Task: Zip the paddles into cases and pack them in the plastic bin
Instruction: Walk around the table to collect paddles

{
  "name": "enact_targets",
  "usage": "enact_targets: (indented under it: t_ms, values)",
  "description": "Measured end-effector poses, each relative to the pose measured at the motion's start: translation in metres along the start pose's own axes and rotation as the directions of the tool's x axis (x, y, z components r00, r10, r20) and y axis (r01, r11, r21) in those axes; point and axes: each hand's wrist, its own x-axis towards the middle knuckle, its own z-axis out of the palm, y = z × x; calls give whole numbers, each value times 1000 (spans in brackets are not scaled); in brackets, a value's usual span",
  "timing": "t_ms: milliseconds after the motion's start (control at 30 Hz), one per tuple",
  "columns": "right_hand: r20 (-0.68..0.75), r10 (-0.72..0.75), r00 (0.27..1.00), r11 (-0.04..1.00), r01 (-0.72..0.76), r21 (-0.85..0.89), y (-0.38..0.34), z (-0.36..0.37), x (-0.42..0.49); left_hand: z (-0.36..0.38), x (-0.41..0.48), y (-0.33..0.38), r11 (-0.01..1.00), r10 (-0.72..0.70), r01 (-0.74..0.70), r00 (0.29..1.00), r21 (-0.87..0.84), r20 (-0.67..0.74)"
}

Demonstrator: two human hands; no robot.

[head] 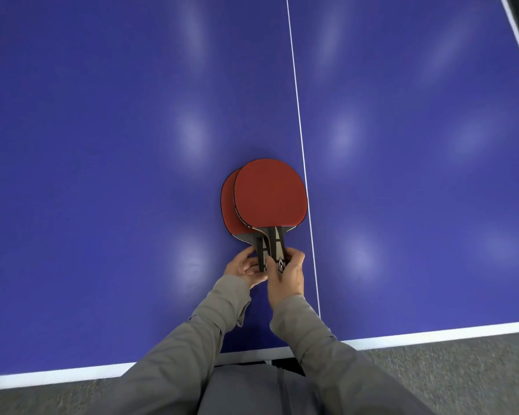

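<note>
Two red-faced paddles lie stacked on the blue table tennis table, blades pointing away from me. The upper paddle (pixel 271 194) covers most of the lower paddle (pixel 227 205), whose red edge shows at the left. Their dark handles sit side by side near me. My right hand (pixel 286 275) grips the upper paddle's handle from the right. My left hand (pixel 244 266) curls its fingers round the lower paddle's handle from the left. No case and no plastic bin is in view.
The blue table (pixel 102 175) has a thin white centre line (pixel 300 121) just right of the paddles and a white front edge (pixel 432 335) near my body. Grey carpet (pixel 462 372) lies below the edge. My grey sleeves reach in from the bottom.
</note>
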Motion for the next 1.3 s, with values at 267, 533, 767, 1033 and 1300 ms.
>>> enact_targets:
  t_ms: [267,533,767,1033,1300]
  values:
    - [11,-20,1000,999,20,-46,-2,11,8,-1,-3,3,999,15,-17,998,33,67]
    - [-40,-114,993,975,104,-197,5,9,7,-7,-8,3,997,59,-67,988,49,143]
    - [-20,-127,992,969,120,-216,9,15,8,-4,6,4,994,12,-16,999,106,43]
    - [69,-147,987,945,161,-285,16,3,6,-14,-2,8,976,69,-120,962,180,265]
    - [103,-177,979,888,204,-413,32,-31,7,-2,0,7,855,184,-210,978,475,101]
